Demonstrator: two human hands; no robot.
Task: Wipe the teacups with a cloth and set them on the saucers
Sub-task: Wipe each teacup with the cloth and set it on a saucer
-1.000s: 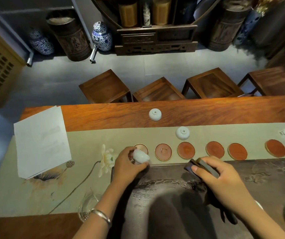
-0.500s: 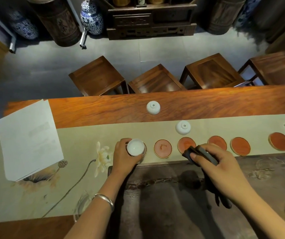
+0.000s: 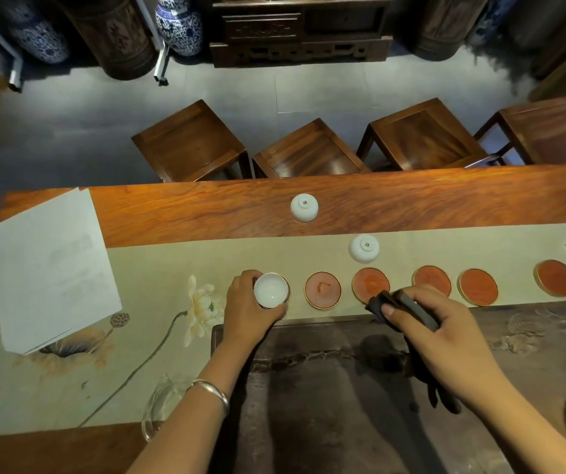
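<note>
- The left hand (image 3: 245, 311) curls its thumb and fingers round a small white glazed teacup (image 3: 271, 290), mouth up, sitting on the leftmost saucer (image 3: 286, 285), whose gilt rim shows beside the cup
- The right hand (image 3: 442, 331) pinches a dark folded cloth (image 3: 408, 307), its loose end hanging under the palm, over the near edge of the third saucer (image 3: 367, 282)
- Five bare round saucers, reddish with thin gold rims, lie in a row on the pale linen runner (image 3: 158, 268) painted with a lotus
- Two more white cups stand upside down: one (image 3: 363, 248) on the runner behind the third saucer, one (image 3: 304, 207) on the glossy wooden table (image 3: 411, 203)
- A dark carved stone tray (image 3: 326, 388) lies under both wrists
- Sheets of white paper (image 3: 49, 265) rest at the left
</note>
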